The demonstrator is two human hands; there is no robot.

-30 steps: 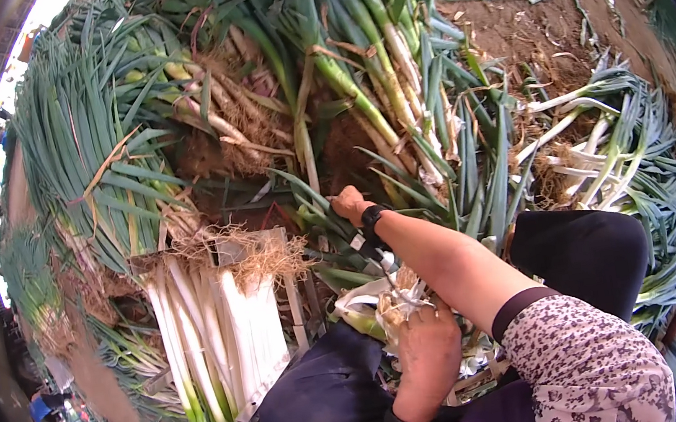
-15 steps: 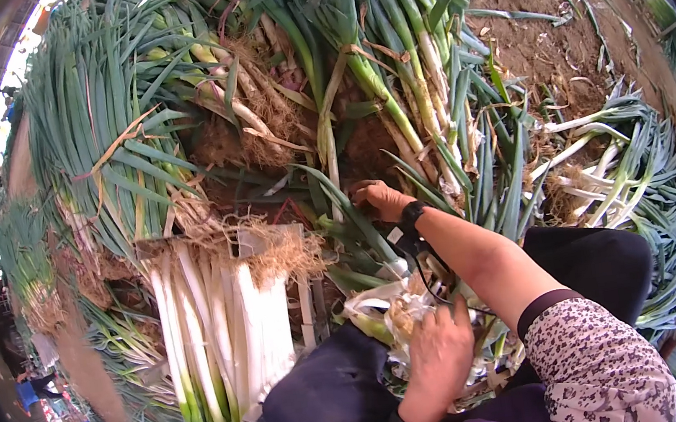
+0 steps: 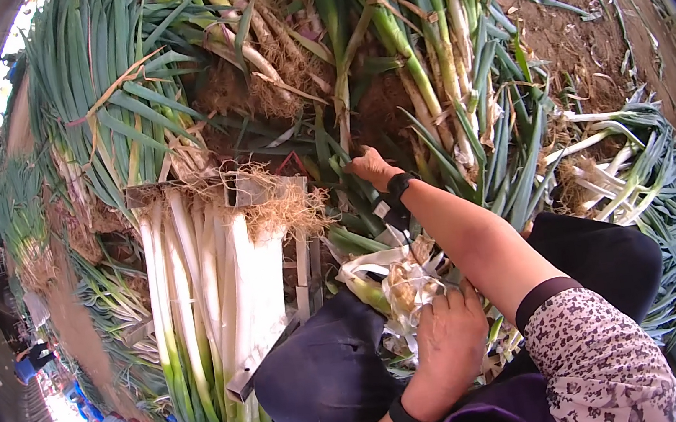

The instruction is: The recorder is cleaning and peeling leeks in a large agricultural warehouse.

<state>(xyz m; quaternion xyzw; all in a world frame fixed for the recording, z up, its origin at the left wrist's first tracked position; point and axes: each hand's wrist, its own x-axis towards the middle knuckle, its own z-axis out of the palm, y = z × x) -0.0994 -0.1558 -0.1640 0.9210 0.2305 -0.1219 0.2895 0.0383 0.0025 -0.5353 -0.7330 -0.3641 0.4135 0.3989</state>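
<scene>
My right hand (image 3: 372, 168) reaches forward, its fingers curled beside the lower end of an upright green onion stalk (image 3: 345, 113) and some green leaves; what lies between the fingers is hidden. A black band circles that wrist. Nearer to me, my left hand (image 3: 448, 334) hangs back-up with loosely bent fingers over whitish peeled skins (image 3: 405, 285), and nothing shows in it. To the left, long white-stemmed green onions (image 3: 185, 272) lie side by side on a metal rack (image 3: 302, 274), their roots (image 3: 282, 201) at its far edge.
Large heaps of unpeeled green onions (image 3: 95, 89) lie far left, with more bundles (image 3: 445, 54) ahead. Peeled green onions (image 3: 624, 167) are piled on the right. Brown soil (image 3: 579, 46) shows beyond. My dark-clad knees (image 3: 324, 373) flank the peelings.
The view has shifted, so the rack and onions sit higher in the picture. My right hand has come slightly nearer and to the left relative to them. My left hand stays over the peelings.
</scene>
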